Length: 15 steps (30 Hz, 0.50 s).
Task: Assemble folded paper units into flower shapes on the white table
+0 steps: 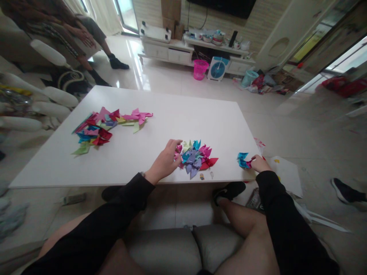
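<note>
My left hand is at the left side of a pile of folded paper pieces in purple, pink, blue, red and pale green. Its thumb and fingers are apart around the pile's pink edge, without a clear grip. Near the right end of the white table, my right hand is closed on a magenta folded paper piece. A blue folded paper piece lies right against it. Two small flat items, one yellowish sticker-like piece and one pale piece, sit by the front edge.
Another heap of folded paper lies at the table's left. Beyond stand a pink basket, a blue fan and a low white cabinet. A seated person's shoe is on the floor at the left; another shoe is at the right.
</note>
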### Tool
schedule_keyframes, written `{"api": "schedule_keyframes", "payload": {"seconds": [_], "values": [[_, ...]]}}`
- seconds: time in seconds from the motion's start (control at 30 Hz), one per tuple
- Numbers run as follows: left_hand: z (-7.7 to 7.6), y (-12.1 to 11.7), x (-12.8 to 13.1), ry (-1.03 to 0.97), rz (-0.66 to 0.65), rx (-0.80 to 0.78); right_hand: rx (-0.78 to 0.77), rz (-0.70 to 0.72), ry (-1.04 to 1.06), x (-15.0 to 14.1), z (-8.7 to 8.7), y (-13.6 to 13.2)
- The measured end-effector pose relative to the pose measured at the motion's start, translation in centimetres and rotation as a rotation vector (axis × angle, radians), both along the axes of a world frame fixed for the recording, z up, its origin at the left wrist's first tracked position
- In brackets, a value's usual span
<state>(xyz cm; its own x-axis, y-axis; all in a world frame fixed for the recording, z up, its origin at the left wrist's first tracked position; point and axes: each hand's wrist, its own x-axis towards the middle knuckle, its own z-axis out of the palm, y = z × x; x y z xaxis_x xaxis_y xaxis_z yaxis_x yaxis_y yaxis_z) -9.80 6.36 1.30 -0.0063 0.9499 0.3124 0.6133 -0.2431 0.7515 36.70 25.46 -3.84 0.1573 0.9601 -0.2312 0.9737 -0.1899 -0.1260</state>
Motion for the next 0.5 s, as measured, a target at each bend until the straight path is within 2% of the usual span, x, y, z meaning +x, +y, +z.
{"api": "schedule_keyframes", "payload": {"seconds": [0.17, 0.4, 0.5], "values": [[0.04, -0.07, -0.09, 0.015, -0.003, -0.006, 0.018, 0.004, 0.118, -0.2, -0.27, 0.6], [0.05, -0.11, -0.15, 0.012, -0.012, -0.013, 0.026, -0.065, 0.102, 0.15, -0.48, 1.05], [-0.02, -0.11, -0.15, 0.004, -0.023, -0.009, 0.014, -0.054, 0.12, 0.31, -0.74, 1.07]]}}
